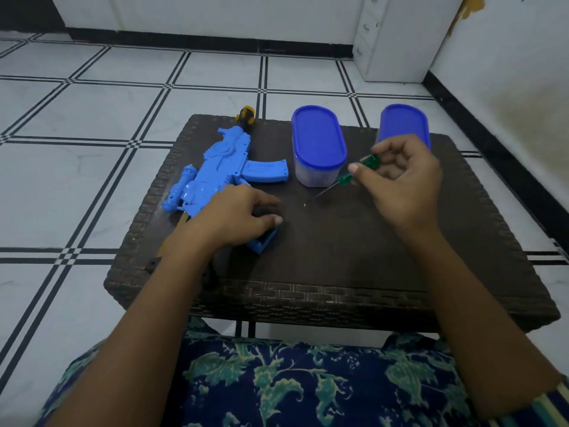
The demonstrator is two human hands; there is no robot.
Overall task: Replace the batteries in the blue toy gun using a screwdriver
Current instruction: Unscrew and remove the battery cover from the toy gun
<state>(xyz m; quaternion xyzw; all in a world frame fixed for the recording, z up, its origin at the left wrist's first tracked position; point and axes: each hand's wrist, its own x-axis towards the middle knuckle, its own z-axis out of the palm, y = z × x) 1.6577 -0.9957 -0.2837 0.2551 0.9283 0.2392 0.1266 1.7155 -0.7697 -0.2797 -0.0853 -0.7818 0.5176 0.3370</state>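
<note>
**Two hands set, driver not yet at the gun**

One dark woven-pattern table [338, 257] carries everything. The blue toy gun [215, 167] lies flat on its left half, long axis running roughly from 1 o'clock to 7 o'clock, with its magazine jutting toward 3 o'clock.

Two oval containers with blue lids stand at the far side, the nearer container [317, 140] just beside the magazine and the farther container [403, 121] partly behind the right hand. Both lids are on, and I cannot tell what is inside.

The left hand [237, 217] curls over the gun's near end, holding it down. The right hand [403, 180] pinches a green-handled screwdriver [348, 177] with its tip aimed toward 8 o'clock, apart from the gun. From this hand the gun lies at 9 o'clock, so the driver probably has to travel leftward to reach a cover screw, which is not visible.
</note>
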